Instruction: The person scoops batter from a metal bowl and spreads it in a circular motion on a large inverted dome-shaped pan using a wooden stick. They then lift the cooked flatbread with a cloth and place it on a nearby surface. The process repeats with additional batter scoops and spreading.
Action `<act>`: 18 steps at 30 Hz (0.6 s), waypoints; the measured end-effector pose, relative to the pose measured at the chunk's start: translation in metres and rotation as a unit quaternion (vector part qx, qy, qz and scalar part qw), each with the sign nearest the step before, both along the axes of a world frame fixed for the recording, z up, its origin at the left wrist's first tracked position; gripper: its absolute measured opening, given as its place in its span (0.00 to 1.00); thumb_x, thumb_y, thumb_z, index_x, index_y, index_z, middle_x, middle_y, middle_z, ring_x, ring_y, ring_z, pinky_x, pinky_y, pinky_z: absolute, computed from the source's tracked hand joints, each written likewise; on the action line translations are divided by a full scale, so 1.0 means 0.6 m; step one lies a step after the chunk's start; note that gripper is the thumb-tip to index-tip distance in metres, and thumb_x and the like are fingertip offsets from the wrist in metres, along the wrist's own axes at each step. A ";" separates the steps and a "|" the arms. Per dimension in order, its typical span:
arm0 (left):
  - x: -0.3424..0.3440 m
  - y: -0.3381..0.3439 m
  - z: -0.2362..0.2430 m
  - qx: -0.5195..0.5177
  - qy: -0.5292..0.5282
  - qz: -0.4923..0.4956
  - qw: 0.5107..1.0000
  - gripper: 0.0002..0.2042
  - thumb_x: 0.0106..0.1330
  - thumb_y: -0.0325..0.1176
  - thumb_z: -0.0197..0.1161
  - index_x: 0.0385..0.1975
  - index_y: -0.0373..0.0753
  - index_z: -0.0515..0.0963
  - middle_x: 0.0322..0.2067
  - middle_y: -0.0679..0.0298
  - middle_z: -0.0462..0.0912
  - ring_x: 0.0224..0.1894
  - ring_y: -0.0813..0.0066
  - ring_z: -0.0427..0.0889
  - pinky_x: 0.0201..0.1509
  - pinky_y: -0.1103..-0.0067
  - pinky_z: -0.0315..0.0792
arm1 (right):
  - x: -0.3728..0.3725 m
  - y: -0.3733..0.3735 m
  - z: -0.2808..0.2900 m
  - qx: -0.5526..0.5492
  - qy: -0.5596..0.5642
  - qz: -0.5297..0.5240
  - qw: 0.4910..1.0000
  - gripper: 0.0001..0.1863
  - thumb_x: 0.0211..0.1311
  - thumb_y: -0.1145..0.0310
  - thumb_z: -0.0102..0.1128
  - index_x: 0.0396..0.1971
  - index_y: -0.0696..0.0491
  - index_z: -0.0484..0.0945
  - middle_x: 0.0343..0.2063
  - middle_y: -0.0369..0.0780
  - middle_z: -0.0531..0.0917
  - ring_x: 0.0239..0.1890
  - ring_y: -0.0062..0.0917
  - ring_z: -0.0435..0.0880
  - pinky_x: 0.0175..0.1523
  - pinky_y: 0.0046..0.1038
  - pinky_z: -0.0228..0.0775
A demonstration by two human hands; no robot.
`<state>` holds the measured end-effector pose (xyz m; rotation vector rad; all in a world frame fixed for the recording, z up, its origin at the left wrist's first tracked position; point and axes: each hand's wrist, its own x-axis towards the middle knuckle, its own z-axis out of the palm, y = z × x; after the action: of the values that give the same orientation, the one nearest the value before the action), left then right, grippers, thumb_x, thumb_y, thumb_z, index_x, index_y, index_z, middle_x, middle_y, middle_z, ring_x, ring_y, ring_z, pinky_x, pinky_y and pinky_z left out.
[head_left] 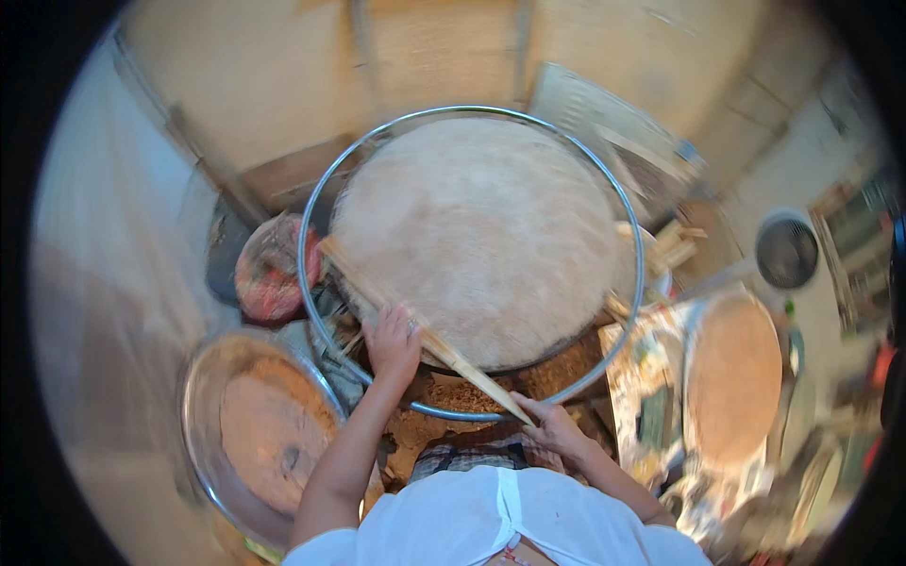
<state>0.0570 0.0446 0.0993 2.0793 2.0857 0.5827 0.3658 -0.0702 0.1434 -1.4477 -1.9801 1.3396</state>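
Observation:
A long, thin, pale bamboo stick (467,370) lies diagonally across the near left side of a large round, pale dusty surface (477,231). A metal hoop (634,222) encircles that surface. My left hand (393,341) is closed on the stick near the hoop's lower left part. My right hand (555,429) grips the stick's lower right end, just outside the hoop at the bottom. Reddish-brown crumbly material (439,391) shows below the round surface.
At lower left stands a steel basin (201,415) holding tan powder. A red sack (269,274) is at left, split wood pieces (675,245) at right. A tan oval board (731,377) lies on a cluttered stand. A dark round container (785,247) stands farther right; translucent sheeting (113,283) hangs left.

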 end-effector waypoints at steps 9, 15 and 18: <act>0.009 -0.264 0.053 -0.105 -0.326 -0.116 0.932 0.11 0.68 0.33 0.53 0.30 0.33 0.78 0.22 0.55 0.78 0.24 0.65 0.77 0.32 0.73 0.71 | 0.007 -0.148 -0.006 -0.008 0.059 -0.314 0.948 0.18 0.64 0.66 0.52 0.50 0.59 0.65 0.29 0.52 0.79 0.32 0.42 0.81 0.39 0.40 0.73; 0.045 -0.327 -0.021 -0.173 -0.304 -0.086 0.933 0.17 0.69 0.37 0.55 0.19 0.32 0.73 0.11 0.57 0.68 0.16 0.82 0.66 0.21 0.76 0.64 | 0.069 -0.078 0.062 -0.124 0.279 -0.461 0.833 0.14 0.67 0.67 0.48 0.47 0.57 0.64 0.22 0.44 0.77 0.18 0.30 0.77 0.24 0.34 0.74; 0.095 -0.328 0.003 -0.210 -0.345 -0.021 0.915 0.19 0.69 0.38 0.55 0.18 0.31 0.72 0.11 0.62 0.68 0.17 0.83 0.64 0.21 0.77 0.61 | 0.164 -0.045 0.118 -0.167 0.393 -0.474 0.770 0.13 0.63 0.67 0.53 0.43 0.59 0.69 0.20 0.43 0.78 0.17 0.28 0.77 0.22 0.30 0.72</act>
<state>0.1143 -0.1522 0.1008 1.3957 1.5722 0.6622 0.4639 -0.0971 0.2140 -1.3456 -0.3525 1.4201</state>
